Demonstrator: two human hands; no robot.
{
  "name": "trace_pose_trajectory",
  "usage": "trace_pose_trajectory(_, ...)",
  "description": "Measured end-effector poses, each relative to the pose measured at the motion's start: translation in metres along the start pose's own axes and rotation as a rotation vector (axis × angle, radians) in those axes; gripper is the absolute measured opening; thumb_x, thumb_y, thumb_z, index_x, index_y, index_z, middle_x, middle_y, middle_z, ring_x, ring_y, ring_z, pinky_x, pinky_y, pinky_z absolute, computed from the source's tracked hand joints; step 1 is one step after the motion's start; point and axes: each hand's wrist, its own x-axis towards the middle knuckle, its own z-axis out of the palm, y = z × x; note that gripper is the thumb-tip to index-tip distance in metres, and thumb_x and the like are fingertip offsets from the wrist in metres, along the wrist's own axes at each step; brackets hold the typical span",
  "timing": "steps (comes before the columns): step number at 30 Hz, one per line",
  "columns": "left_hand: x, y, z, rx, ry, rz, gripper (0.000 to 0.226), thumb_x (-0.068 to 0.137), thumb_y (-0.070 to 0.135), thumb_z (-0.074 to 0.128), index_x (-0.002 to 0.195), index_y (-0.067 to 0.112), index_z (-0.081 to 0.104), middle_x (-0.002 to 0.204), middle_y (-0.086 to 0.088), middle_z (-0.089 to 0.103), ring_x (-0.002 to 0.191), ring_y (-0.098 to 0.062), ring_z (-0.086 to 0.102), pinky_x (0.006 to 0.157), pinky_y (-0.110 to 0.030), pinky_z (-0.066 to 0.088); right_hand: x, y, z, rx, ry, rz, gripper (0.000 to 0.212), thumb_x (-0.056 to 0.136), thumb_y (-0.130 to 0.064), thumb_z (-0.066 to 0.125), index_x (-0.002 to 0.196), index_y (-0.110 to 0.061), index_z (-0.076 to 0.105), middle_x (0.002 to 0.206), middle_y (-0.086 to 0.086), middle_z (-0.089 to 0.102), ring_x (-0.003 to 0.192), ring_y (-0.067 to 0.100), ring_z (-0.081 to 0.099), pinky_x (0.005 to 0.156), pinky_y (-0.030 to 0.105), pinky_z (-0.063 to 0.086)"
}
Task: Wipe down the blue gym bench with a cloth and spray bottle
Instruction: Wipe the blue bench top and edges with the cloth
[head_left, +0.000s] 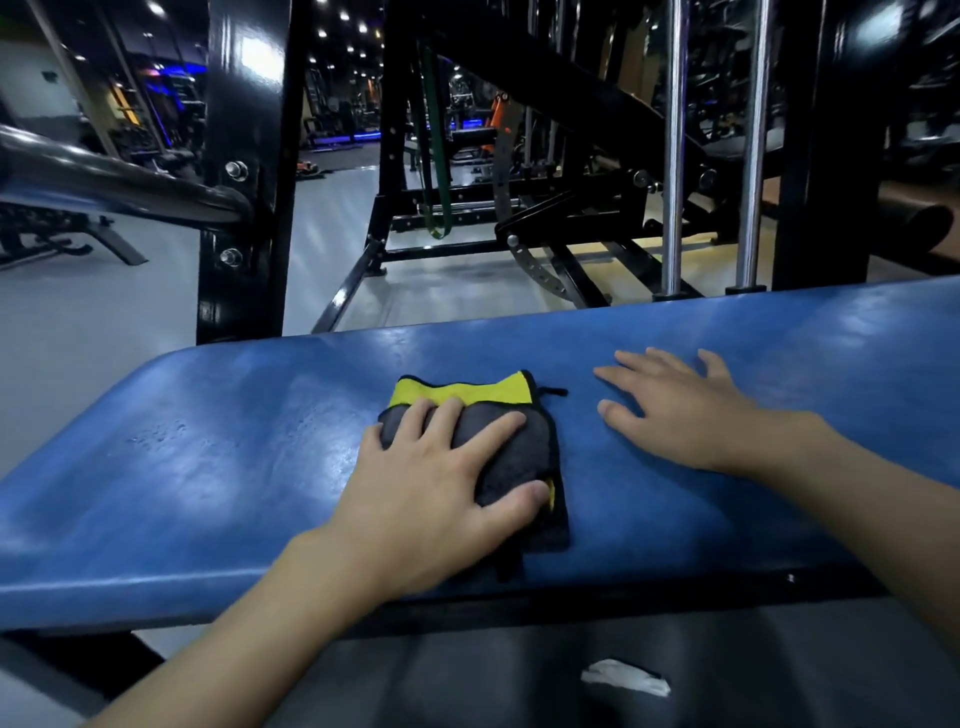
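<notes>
In the head view, the cloth (524, 452) is pressed flat at the middle of the blue bench (208, 467) by the spread fingers of the left hand (431, 483), apparently for wiping, while the right hand (675, 410) is laid open-fingered on the bench, likely as a brace.

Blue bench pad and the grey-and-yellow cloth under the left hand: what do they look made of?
Blue bench pad: likely vinyl or leatherette, glossy, with scuffed sheen and droplets. Grey-and-yellow cloth: apparently microfibre, matte and fuzzy, black stitched edging.

The cloth (488, 441) lies on the bench (208, 467), under the left hand (441, 488), the right hand (685, 410) beside it.
</notes>
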Motion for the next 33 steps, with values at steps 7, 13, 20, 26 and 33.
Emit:
trace_pose_trajectory(7, 0.084, -0.020, 0.007, -0.104, -0.027, -0.051, 0.078, 0.069, 0.088, 0.007, 0.141, 0.064, 0.019, 0.153, 0.009, 0.033, 0.143, -0.022, 0.025, 0.109, -0.057, 0.027, 0.011, -0.015, 0.007, 0.060, -0.019, 0.012, 0.059, 0.100, -0.058, 0.023, 0.156, -0.039, 0.018, 0.167, -0.009, 0.005, 0.153, 0.017, -0.002, 0.120, 0.056, -0.004)
trace_pose_trajectory(13, 0.173, -0.041, 0.009, -0.124, -0.074, -0.097, 0.063, 0.086, 0.083, 0.021, 0.145, 0.061, 0.021, 0.159, 0.001, 0.030, 0.147, -0.029, 0.021, 0.111, -0.061, 0.020, 0.015, -0.014, 0.012, 0.019, -0.004, 0.016, 0.060, 0.098, -0.060, 0.018, 0.155, -0.041, 0.015, 0.167, -0.010, 0.002, 0.153, 0.015, -0.005, 0.120, 0.055, -0.004)
trace_pose_trajectory(20, 0.192, -0.043, 0.010, -0.112, -0.078, -0.110, 0.070, 0.084, 0.086, 0.019, 0.148, 0.059, 0.019, 0.155, -0.002, 0.033, 0.147, -0.029, 0.021, 0.109, -0.060, 0.021, 0.015, -0.014, 0.013, 0.025, 0.021, 0.008, 0.060, 0.097, -0.061, 0.018, 0.154, -0.043, 0.015, 0.166, -0.011, 0.003, 0.153, 0.014, -0.004, 0.121, 0.054, -0.002)
trace_pose_trajectory(26, 0.114, -0.028, 0.006, -0.084, -0.057, -0.060, 0.081, 0.074, 0.090, 0.010, 0.149, 0.058, 0.019, 0.158, 0.000, 0.028, 0.146, -0.027, 0.020, 0.112, -0.059, 0.020, 0.013, -0.015, 0.011, 0.039, 0.018, 0.016, 0.059, 0.098, -0.059, 0.020, 0.155, -0.042, 0.016, 0.166, -0.010, 0.004, 0.153, 0.014, -0.002, 0.120, 0.053, -0.002)
trace_pose_trajectory(33, 0.004, -0.011, 0.001, 0.005, 0.023, 0.012, 0.091, 0.066, 0.085, -0.006, 0.151, 0.055, 0.009, 0.151, 0.008, 0.028, 0.143, -0.019, 0.018, 0.109, -0.048, 0.026, 0.006, -0.019, 0.006, 0.048, 0.026, 0.020, 0.057, 0.100, -0.056, 0.024, 0.154, -0.038, 0.023, 0.166, -0.007, 0.011, 0.153, 0.017, 0.002, 0.120, 0.056, -0.002)
